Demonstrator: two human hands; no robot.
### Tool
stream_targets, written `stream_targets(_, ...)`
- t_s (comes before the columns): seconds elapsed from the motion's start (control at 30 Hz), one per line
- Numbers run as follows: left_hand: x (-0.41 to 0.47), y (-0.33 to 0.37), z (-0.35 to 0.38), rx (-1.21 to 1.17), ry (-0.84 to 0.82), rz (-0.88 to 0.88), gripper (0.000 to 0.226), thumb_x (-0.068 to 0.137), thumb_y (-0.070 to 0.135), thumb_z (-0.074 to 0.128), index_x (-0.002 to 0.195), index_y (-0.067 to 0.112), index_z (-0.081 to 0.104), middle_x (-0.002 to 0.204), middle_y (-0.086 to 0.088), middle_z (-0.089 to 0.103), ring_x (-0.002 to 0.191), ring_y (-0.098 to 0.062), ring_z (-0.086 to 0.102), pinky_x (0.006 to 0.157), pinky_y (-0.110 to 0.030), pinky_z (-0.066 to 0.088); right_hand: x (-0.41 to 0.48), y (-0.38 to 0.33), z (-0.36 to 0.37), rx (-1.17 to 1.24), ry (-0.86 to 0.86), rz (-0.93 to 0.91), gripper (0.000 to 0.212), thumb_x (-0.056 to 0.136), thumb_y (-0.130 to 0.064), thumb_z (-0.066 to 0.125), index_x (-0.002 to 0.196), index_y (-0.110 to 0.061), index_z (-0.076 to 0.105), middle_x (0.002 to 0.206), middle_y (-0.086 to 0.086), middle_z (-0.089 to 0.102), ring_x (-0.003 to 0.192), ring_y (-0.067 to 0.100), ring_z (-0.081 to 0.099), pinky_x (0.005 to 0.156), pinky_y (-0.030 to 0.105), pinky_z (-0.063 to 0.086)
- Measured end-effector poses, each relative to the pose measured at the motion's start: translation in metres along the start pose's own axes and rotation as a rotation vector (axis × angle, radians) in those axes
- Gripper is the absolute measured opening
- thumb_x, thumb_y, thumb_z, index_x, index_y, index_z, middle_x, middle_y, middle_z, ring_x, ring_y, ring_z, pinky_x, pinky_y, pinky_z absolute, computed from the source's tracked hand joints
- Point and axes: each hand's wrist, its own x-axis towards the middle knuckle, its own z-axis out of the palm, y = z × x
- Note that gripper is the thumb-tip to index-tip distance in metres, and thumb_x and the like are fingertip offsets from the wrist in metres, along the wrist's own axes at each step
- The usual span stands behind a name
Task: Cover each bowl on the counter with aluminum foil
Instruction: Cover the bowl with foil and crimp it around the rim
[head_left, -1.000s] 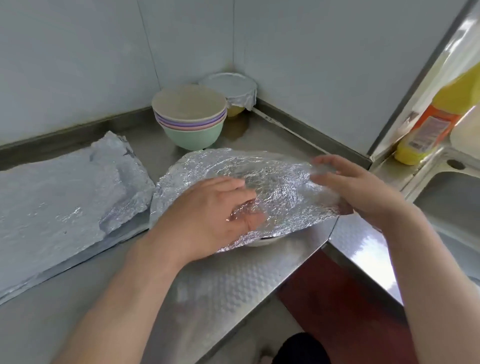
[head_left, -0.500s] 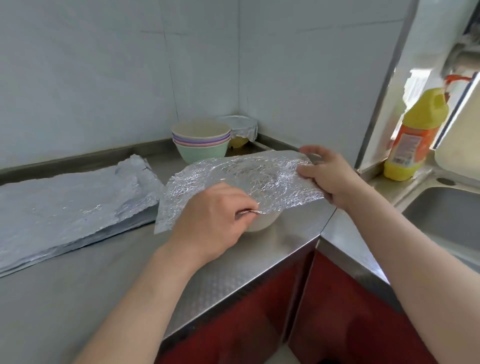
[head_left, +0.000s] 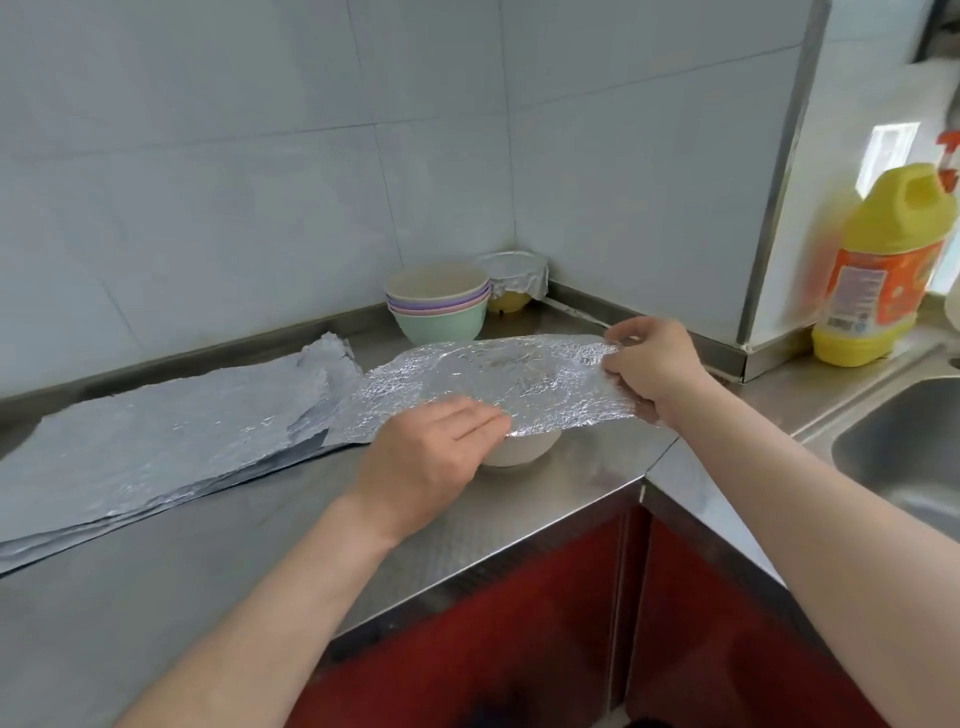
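1. A pile of foil (head_left: 156, 441) lies flat on the left of the worktop (head_left: 208, 571).
2. The left hand (head_left: 431, 462) rests nearly straight fingers on the near edge of the foil sheet (head_left: 493, 374); its thumb is hidden.
3. The foil sheet lies roughly level over the white bowl (head_left: 524, 449), with its long axis running left to right.
4. The right hand (head_left: 654, 369) pinches the sheet's right end.
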Motion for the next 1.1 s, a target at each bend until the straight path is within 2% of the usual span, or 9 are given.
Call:
stream_targets(0.07,0.001,-0.001,-0.001,0.024,-0.006,0.008,0.014,0.088,0.006,0.068,0.101,0.005,0.073,0.101,-0.006,0.073,0.09,-0.023,0.069,0.074,-0.036,0.058,0.002,0.0,0.001,-0.15,0.02,-0.083,0.045,0.083,0.001,0.05,0.123,-0.019,0.057,0.071,0.013,0.061,0.033,0.021,0.049,0.036,0.023,0.038)
stream_targets(0.13,0.002,0.0,-0.003,0.046,0.003,0.02,0.012,0.088,0.007,0.069,0.099,0.005,0.074,0.099,-0.006,0.073,0.089,-0.023,0.069,0.072,-0.036,0.058,-0.003,-0.002,0.002,-0.523,0.065,-0.239,0.052,0.083,-0.01,0.051,0.134,-0.022,0.046,0.101,0.016,0.062,0.077,0.027,0.066,0.063,0.033,0.052)
stream_targets(0.2,0.002,0.001,-0.006,0.073,0.018,0.044,0.01,0.089,0.007,0.068,0.097,0.005,0.074,0.098,-0.006,0.073,0.088,-0.023,0.069,0.071,-0.035,0.058,-0.013,-0.008,0.007,-0.766,0.131,-0.412,0.057,0.089,-0.024,0.053,0.143,-0.027,0.035,0.132,0.012,0.046,0.12,0.03,0.048,0.093,0.044,0.04)
stream_targets(0.33,0.002,0.001,-0.008,0.088,0.044,0.071,0.009,0.09,0.008,0.067,0.096,0.005,0.074,0.098,-0.007,0.073,0.088,-0.022,0.069,0.068,-0.035,0.058,-0.034,-0.015,0.023,-0.766,-0.18,-0.841,0.047,0.096,-0.035,0.051,0.142,-0.032,0.044,0.148,0.001,0.04,0.139,0.024,0.03,0.108,0.048,0.033)
stream_targets(0.4,0.001,0.0,-0.007,0.091,0.059,0.08,0.01,0.091,0.008,0.066,0.095,0.004,0.074,0.098,-0.007,0.073,0.088,-0.022,0.07,0.069,-0.035,0.058,-0.036,-0.007,0.033,-0.802,-0.364,-0.901,0.04,0.099,-0.036,0.047,0.138,-0.03,0.051,0.151,0.002,0.038,0.144,0.02,0.023,0.11,0.049,0.031)
stream_targets(0.5,0.001,-0.001,-0.007,0.083,0.078,0.101,0.011,0.092,0.008,0.064,0.096,0.004,0.074,0.098,-0.007,0.073,0.088,-0.022,0.07,0.071,-0.035,0.058,-0.035,0.003,0.035,-0.782,-0.44,-0.914,0.043,0.1,-0.044,0.037,0.134,-0.026,0.055,0.152,0.002,0.039,0.145,0.021,0.024,0.11,0.051,0.031)
stream_targets(0.6,0.0,0.0,-0.007,0.081,0.11,0.106,0.01,0.091,0.007,0.065,0.095,0.006,0.074,0.098,-0.005,0.072,0.089,-0.021,0.069,0.07,-0.033,0.057,-0.036,0.006,0.033,-0.717,-0.384,-0.922,0.035,0.102,-0.028,0.045,0.132,-0.019,0.058,0.147,0.006,0.046,0.14,0.024,0.035,0.11,0.044,0.034)
stream_targets(0.73,0.003,0.006,-0.004,0.101,0.157,0.112,0.011,0.093,0.01,0.063,0.092,0.01,0.075,0.096,-0.002,0.073,0.09,-0.019,0.069,0.065,-0.031,0.055,-0.044,0.008,0.034,-0.614,-0.252,-1.13,0.025,0.092,-0.02,0.055,0.106,-0.012,0.074,0.112,0.007,0.069,0.101,0.03,0.064,0.088,0.036,0.051)
stream_targets(1.1,0.004,0.018,0.002,0.09,0.147,0.078,0.011,0.092,0.01,0.063,0.094,0.011,0.074,0.098,0.0,0.072,0.087,-0.02,0.068,0.059,-0.032,0.053,-0.043,0.017,0.025,-0.559,-0.227,-1.102,0.018,0.089,-0.022,0.061,0.096,-0.017,0.077,0.094,0.001,0.067,0.084,0.025,0.061,0.074,0.04,0.052)
